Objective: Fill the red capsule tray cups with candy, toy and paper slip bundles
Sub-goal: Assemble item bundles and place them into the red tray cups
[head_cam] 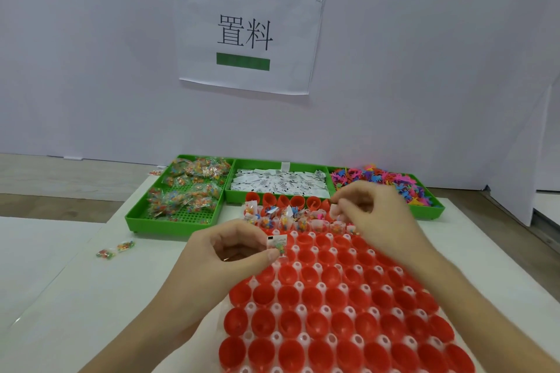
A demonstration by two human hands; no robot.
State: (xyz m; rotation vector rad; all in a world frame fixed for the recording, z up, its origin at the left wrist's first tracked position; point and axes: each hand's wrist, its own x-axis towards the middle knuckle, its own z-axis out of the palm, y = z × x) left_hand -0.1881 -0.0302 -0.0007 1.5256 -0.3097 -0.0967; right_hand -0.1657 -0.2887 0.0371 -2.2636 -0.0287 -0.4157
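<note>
My left hand (230, 251): pinching a bundle (278, 245) of candy and slip, just above the tray's (333, 306) 11 o'clock corner.
My right hand (372, 215): fingers curled over the far filled cups (291, 221) at 12 o'clock, pinching something small; I cannot tell what.
Tray: red cups, far rows filled, most near rows empty.
Risk: the bundle may spring open or slide out if my pinch loosens; my right wrist could knock filled cups.
Surface: white table (75, 297); three green bins (175, 215) at 12 o'clock; two stray candy packets (116, 249) at 9 o'clock.
Room: white wall, paper sign (245, 33).
</note>
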